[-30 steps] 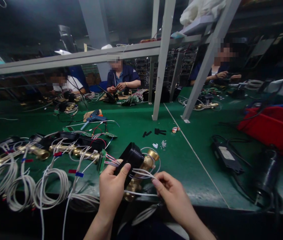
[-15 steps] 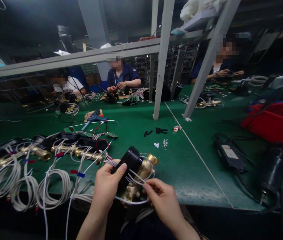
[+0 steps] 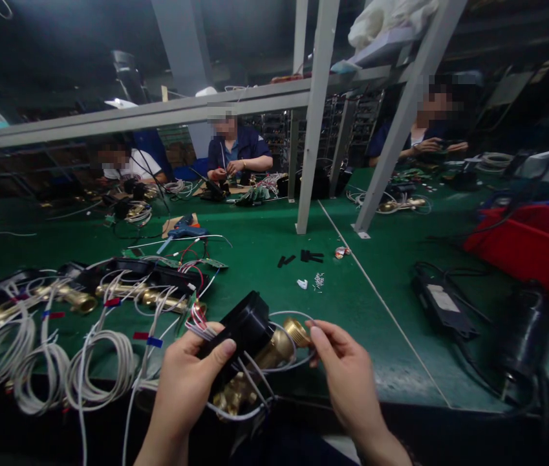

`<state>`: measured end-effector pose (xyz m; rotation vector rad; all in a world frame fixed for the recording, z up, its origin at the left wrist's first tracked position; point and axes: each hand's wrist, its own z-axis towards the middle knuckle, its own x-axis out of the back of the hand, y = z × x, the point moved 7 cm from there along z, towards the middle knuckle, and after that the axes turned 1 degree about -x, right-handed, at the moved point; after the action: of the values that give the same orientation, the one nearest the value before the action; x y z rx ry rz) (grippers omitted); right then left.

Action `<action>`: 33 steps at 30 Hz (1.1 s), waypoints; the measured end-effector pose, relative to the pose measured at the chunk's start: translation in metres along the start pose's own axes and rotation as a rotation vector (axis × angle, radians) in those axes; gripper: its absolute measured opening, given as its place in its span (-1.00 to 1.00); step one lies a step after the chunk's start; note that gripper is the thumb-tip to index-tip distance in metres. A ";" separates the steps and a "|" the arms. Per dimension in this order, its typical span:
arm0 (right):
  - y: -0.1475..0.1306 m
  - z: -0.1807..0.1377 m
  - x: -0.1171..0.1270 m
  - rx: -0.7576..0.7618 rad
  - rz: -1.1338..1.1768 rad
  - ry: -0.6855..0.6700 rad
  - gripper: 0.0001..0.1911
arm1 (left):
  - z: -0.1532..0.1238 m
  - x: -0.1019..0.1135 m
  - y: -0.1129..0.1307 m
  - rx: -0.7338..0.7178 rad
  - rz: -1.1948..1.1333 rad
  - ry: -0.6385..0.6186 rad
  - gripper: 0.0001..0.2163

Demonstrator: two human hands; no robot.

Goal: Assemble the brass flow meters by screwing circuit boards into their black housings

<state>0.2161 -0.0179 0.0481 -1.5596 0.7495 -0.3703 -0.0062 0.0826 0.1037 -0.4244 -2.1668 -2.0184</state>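
Note:
My left hand [image 3: 184, 382] is closed round a brass valve body [image 3: 259, 362] with a black round housing [image 3: 240, 330] on top, held just above the table's near edge. Thin white wires [image 3: 255, 388] run around the brass part. My right hand [image 3: 344, 378] is at the threaded brass end, fingers pinched on a loop of the white wire. A small bundle of red and white leads [image 3: 198, 321] sticks out by my left thumb.
Several similar brass assemblies with coiled white cables [image 3: 75, 310] lie at the left on the green table [image 3: 352, 304]. A blue glue gun [image 3: 184, 228], small black parts [image 3: 303, 257], a black box [image 3: 441, 301], a red bin [image 3: 531, 249] and grey frame posts [image 3: 315, 116] stand around. Other people work across the table.
My left hand tilted the valve lower and to the left. My right hand moved up from the wires under the body to the threaded brass end.

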 end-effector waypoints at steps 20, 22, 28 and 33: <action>0.037 -0.014 -0.049 -0.263 0.220 -0.611 -0.60 | 0.000 -0.043 0.004 -0.090 -0.153 -0.100 -0.60; 0.032 -0.009 -0.042 -0.220 0.255 -0.532 -0.63 | -0.006 -0.050 0.013 -0.182 0.029 -0.211 -0.53; 0.013 0.011 0.007 0.075 0.145 -0.117 -0.72 | -0.027 -0.060 -0.005 -0.226 0.566 -0.489 -0.29; 0.007 0.013 0.035 0.057 0.019 -0.131 -0.68 | -0.024 -0.024 -0.006 -0.168 0.673 -0.750 -0.57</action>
<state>0.2486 -0.0311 0.0327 -1.5064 0.6464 -0.2701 0.0127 0.0555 0.0933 -1.8823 -1.7377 -1.7781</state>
